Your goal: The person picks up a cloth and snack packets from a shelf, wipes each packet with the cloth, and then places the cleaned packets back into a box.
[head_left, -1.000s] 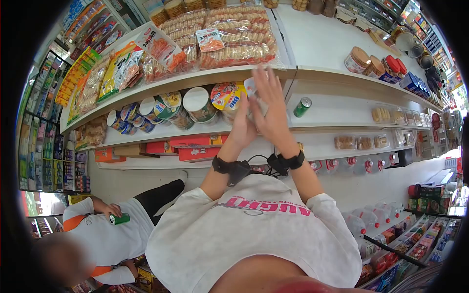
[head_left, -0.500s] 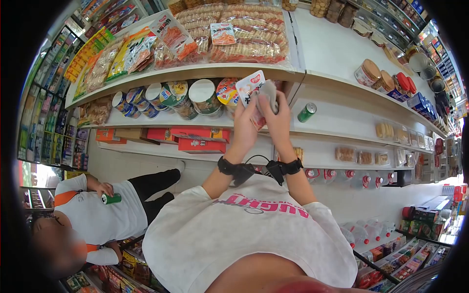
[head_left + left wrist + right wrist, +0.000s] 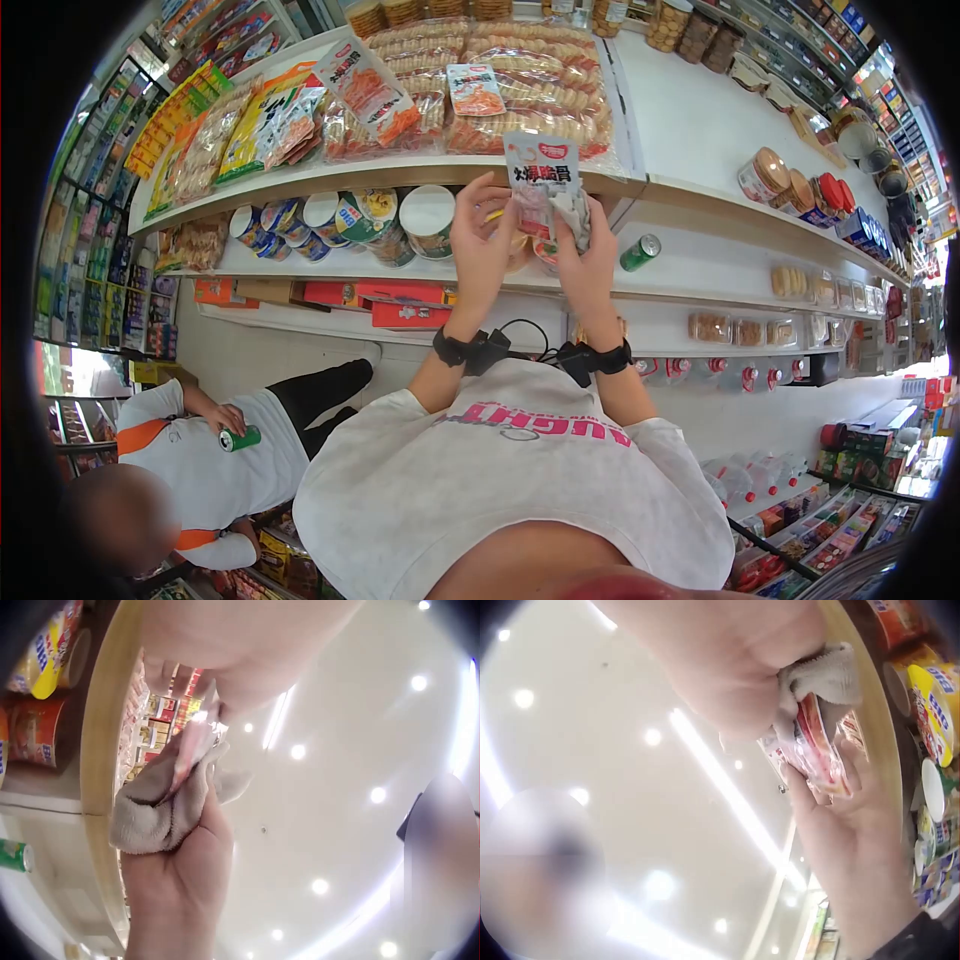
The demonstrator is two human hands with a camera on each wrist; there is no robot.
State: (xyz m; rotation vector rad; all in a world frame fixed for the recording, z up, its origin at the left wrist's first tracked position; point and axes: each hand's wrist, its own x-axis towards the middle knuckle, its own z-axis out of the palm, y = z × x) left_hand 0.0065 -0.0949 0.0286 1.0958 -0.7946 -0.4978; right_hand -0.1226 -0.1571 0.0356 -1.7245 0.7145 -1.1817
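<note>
A silver-white snack packet [image 3: 540, 170] with red print is held upright in front of the shelf. My right hand [image 3: 588, 265] pinches it at its lower right through a folded grey cloth [image 3: 570, 212]. My left hand [image 3: 480, 245] is at the packet's left edge, thumb right beside it and the other fingers loosely bent, apart from it. In the left wrist view, the cloth [image 3: 150, 814] is bunched in my right hand [image 3: 180, 877] around the packet's edge. The right wrist view shows my left hand [image 3: 855, 832] close around the packet's reddish side [image 3: 817, 742].
Similar packets [image 3: 370, 90] lie on bagged round snacks [image 3: 530, 70] on the top shelf. Below stand instant noodle cups [image 3: 428, 222] and a green can [image 3: 640, 252]. Jars [image 3: 765, 172] line the right side. At left, another person [image 3: 225, 440] holds a green can [image 3: 240, 438].
My hands, first close together over the packet, have drawn apart. The packet now stands upright facing me, with the cloth at its lower right. My left fingers have loosened from it.
</note>
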